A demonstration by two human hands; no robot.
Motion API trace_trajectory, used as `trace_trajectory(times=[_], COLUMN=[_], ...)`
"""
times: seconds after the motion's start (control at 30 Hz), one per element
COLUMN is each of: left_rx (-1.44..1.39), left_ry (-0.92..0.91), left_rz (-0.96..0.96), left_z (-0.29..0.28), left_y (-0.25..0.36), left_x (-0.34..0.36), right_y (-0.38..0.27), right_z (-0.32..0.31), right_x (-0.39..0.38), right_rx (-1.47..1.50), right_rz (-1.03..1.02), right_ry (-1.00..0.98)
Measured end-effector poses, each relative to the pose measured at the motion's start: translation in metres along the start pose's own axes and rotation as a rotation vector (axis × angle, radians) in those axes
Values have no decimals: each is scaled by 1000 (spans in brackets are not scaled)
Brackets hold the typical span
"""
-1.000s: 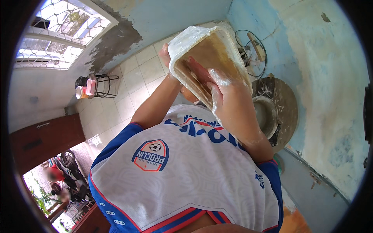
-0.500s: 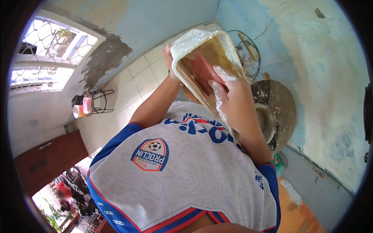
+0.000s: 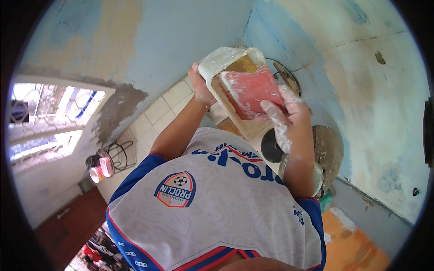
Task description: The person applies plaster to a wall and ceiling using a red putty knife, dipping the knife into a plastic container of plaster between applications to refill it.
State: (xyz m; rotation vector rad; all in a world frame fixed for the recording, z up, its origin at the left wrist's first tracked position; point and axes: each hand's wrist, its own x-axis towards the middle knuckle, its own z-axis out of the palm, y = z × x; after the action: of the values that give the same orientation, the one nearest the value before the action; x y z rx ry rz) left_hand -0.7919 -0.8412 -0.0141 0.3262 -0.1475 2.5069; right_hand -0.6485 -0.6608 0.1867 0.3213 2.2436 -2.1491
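My left hand (image 3: pixel 202 87) is wrapped round the side of a whitish rectangular plastic tub (image 3: pixel 221 59), crusted with dried white material and held tilted in front of my chest. My right hand (image 3: pixel 289 115), its fingers coated in white paste, pinches a flat red plastic spreader (image 3: pixel 254 92) between thumb and fingers. The spreader lies across the mouth of the tub with its broad face showing and white smears along its edges. The yellowish inside of the tub shows past it; what lies at the bottom is hidden.
A patchy blue wall (image 3: pixel 298 49) meets another at the corner ahead. A large round brown disc (image 3: pixel 332 151) stands at the right, beside my forearm. To the left are a black wire stool (image 3: pixel 123 156), a pink container (image 3: pixel 106 167) and a grilled window (image 3: pixel 54 117).
My right hand has lifted the red spreader from inside the tub and turned its broad face into view. The tub has shifted slightly lower in the picture, still in my left hand.
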Motion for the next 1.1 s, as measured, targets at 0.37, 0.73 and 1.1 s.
trace_trajectory(times=[0.37, 0.73, 1.1], left_rx=[488, 280, 351], left_ry=[518, 345, 324], left_rz=[-72, -308, -330], left_z=[3, -43, -61], left_y=[60, 27, 18], left_x=[129, 263, 351], right_y=[0, -14, 7], right_z=[-11, -108, -172], right_x=[124, 203, 279], right_rx=[444, 622, 660], right_rz=[-76, -314, -365], right_ry=[309, 615, 821])
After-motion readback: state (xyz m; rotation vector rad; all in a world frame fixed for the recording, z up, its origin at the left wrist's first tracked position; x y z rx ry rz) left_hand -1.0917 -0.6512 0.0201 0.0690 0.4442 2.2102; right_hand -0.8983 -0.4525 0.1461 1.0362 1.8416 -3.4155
